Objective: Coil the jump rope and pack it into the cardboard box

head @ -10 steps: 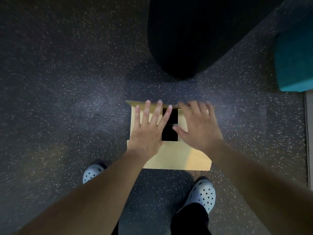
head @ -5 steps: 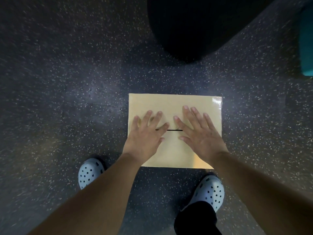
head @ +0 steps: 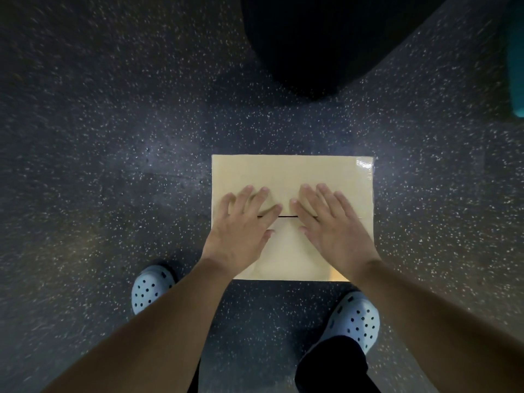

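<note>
The cardboard box lies on the dark speckled floor with its top flaps folded flat, a thin dark seam running across the middle. My left hand rests palm down on the left part of the lid, fingers spread over the seam. My right hand presses flat on the right part in the same way. Neither hand holds anything. The jump rope is not visible; the closed flaps hide the inside of the box.
My two feet in pale perforated clogs stand just in front of the box. A large black rounded object sits beyond the box. A teal object shows at the right edge.
One second ago the flaps still left a dark gap showing the inside; they have since been pushed flat, and both hands now rest on the closed lid.
</note>
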